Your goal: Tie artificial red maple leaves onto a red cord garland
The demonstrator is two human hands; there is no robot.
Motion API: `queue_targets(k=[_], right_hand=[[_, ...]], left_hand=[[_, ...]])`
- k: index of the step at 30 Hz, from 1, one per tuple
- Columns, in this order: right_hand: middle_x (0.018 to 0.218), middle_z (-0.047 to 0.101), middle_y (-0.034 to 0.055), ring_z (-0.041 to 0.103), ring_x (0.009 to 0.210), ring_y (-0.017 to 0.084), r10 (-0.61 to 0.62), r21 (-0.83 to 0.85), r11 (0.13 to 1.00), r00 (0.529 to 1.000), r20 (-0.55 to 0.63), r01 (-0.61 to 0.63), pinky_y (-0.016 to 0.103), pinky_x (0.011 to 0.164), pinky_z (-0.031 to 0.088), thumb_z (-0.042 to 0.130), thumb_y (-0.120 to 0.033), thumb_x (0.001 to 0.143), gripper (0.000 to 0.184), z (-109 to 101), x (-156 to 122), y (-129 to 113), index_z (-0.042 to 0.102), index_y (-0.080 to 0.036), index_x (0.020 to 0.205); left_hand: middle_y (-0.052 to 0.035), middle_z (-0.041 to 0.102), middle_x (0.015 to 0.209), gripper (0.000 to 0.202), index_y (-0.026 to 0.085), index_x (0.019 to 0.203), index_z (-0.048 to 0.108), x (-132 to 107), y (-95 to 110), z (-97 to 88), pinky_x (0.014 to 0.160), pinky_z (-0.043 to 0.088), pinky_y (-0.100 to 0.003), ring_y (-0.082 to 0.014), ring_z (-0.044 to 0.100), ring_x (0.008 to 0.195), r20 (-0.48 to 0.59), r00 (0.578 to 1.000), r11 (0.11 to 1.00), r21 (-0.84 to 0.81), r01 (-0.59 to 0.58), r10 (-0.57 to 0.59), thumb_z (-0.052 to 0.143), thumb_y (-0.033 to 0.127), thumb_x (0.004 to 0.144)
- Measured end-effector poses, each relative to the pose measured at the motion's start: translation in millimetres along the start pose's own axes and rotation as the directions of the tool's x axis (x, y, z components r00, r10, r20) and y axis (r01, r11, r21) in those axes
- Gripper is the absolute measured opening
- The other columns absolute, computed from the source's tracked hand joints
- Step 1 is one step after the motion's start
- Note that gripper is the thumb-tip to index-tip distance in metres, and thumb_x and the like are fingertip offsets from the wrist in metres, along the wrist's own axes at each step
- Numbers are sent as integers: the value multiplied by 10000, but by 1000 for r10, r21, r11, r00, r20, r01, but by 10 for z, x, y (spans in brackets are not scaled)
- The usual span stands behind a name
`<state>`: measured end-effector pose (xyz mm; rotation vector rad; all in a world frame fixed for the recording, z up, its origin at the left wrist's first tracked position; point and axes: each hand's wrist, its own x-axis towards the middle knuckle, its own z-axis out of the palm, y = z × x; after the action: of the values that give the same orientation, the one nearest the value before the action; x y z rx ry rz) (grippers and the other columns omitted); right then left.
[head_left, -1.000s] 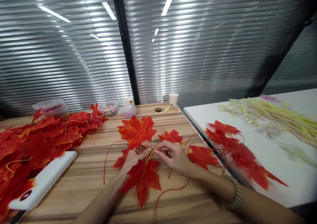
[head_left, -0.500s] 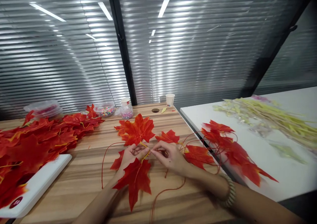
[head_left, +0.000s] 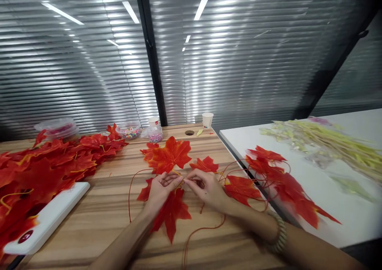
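Observation:
My left hand point(head_left: 161, 188) and my right hand point(head_left: 207, 188) meet at the middle of the wooden table point(head_left: 98, 218), fingers pinched together on the yellow stems of red artificial maple leaves. One leaf point(head_left: 170, 154) stands up just beyond my fingers. Another leaf point(head_left: 173, 212) lies under my left wrist. A thin red string point(head_left: 130, 194) loops out to the left and another length trails toward me. More strung leaves point(head_left: 241, 187) lie to the right of my right hand.
A big heap of red leaves point(head_left: 38, 170) fills the left side, partly on a white board point(head_left: 50, 218). Bead tubs point(head_left: 129, 131) and two paper cups point(head_left: 208, 120) stand at the back. A white table point(head_left: 337, 198) at right carries red leaves point(head_left: 286, 182) and yellow-green sprigs point(head_left: 331, 142).
Both hands stay pinched at the same spot. The upright leaf has tipped slightly right, and the leaf under my left wrist has shifted a little.

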<state>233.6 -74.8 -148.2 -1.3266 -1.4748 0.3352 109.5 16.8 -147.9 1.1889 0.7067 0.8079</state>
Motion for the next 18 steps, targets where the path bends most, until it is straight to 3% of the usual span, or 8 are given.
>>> queue_targets(k=[5,18], right_hand=[[739,615,31,577,618,126,62,189,980,998,20,-65,225,548,457,504,-274,817,135,11,6,11,516,-171,904],[671,609,24,553,547,114,36,100,994,999,-2,-36,226,534,452,491,-250,828,119,-19,4,49,565,-163,794]], left_hand=[[-50,689,686,352,123,686,651,55,-37,-60,685,487,-272,-171,637,667,2,1000,999,-29,-21,21,807,290,418],[-51,688,692,346,114,681,651,3,16,-6,647,479,-240,-149,626,639,-13,1000,999,-32,5,-6,806,274,416]])
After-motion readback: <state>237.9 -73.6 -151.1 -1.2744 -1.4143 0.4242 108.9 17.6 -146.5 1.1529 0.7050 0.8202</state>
